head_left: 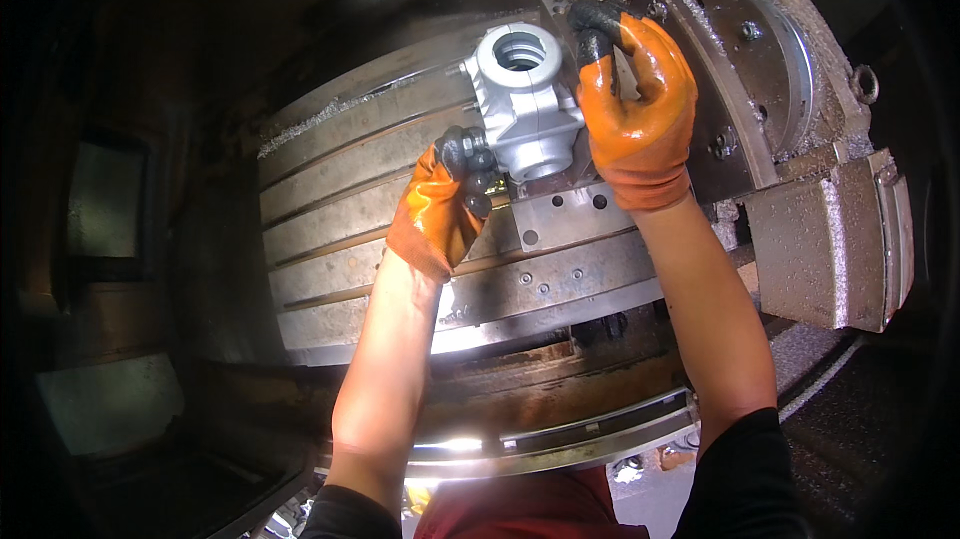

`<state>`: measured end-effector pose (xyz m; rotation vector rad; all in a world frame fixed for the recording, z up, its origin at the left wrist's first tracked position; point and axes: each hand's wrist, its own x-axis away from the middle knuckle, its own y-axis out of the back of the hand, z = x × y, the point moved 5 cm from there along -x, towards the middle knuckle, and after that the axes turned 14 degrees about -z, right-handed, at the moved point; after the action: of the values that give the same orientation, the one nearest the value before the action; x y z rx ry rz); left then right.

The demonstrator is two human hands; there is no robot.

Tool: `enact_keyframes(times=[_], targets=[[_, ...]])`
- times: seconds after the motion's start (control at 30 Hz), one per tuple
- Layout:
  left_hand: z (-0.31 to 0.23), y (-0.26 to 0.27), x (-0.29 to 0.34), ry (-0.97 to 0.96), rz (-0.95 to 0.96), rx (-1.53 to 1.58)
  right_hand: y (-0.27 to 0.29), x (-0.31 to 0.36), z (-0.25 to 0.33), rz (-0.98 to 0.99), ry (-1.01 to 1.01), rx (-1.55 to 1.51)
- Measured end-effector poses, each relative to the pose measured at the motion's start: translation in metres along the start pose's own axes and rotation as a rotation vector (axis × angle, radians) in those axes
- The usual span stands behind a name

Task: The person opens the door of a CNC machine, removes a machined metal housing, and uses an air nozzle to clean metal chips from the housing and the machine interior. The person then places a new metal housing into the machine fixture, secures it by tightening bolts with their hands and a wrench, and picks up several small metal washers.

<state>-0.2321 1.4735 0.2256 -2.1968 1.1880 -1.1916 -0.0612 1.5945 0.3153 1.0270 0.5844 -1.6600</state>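
Observation:
A silver-grey metal casting (535,119) with a round bored opening at its top end sits on a flat fixture plate (575,214). I wear orange gloves with black fingertips. My left hand (445,199) is closed beside the casting's lower left side, its fingertips close against it; what they hold, if anything, is hidden. To the right of the casting, my right hand (645,104) is raised with fingers bent and thumb brought toward the forefinger. Anything between those fingertips, near the casting's upper right side, cannot be made out.
Beneath the fixture lies a slotted metal machine table (340,219). A large round steel part (760,49) stands at the right, with a metal block (830,249) below it. Metal chips (345,104) lie along the table. A curved metal rail (560,439) runs in front.

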Motion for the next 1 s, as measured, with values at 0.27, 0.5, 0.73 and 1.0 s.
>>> enact_keyframes(times=[0.27, 0.5, 0.73, 1.0], targets=[[-0.001, -0.002, 0.006, -0.274, -0.147, -0.177, 0.003, 0.001, 0.0, -0.027, 0.041, -0.009], [-0.025, -0.012, 0.027, -0.457, -0.223, -0.592, 0.002, 0.003, -0.003, 0.025, -0.045, 0.004], [-0.023, -0.015, 0.034, -0.389, -0.195, -0.44, 0.003, 0.001, -0.002, 0.009, 0.003, 0.003], [-0.024, -0.016, 0.031, -0.571, -0.151, -0.578, 0.004, 0.0, 0.0, 0.035, 0.006, 0.009]])
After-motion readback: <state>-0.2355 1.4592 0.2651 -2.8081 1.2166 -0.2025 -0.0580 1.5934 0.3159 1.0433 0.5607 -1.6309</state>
